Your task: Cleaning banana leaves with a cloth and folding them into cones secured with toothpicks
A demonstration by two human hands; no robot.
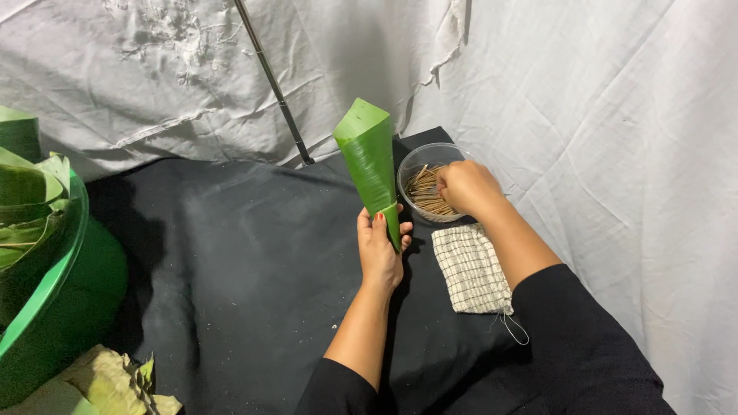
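My left hand [380, 250] grips the narrow lower end of a green banana-leaf cone [369, 157], held upright with its wide mouth up, above the black cloth [238, 261]. My right hand [466, 187] reaches into a clear round bowl [411, 165] holding several thin brown sticks [427, 192]. The fingers are curled down among the sticks; whether they pinch one is hidden.
A folded checked cloth [470, 269] lies just in front of the bowl. A green basin [61, 292] with leaf pieces stands at the left, with more folded leaves [108, 384] below it. White sheets [600, 115] and a thin metal pole [273, 81] hang behind.
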